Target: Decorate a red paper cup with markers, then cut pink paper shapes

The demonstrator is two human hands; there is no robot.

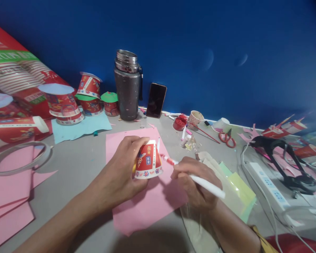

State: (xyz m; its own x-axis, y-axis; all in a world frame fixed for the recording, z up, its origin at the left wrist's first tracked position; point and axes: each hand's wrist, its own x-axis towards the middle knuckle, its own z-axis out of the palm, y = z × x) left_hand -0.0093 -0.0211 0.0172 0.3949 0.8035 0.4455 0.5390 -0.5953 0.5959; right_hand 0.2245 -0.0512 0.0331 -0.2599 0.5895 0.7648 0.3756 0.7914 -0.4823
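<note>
Paper cup (148,160): red, printed with blue and white patterns, white band at rim. Held upside down and tilted, base up, rim toward the near edge, over a pink sheet (147,196) at mid-tabletop.

Marker (195,177): white barrel, red tip section. Lies slanted, tip pointing left and touching the cup's side wall just above the rim; back end points toward the near right corner.

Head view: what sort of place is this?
Likely a craft table: pink paper, scissors and decorated cups lie about, while the left hand holds a cup and the right hand a marker.
</note>
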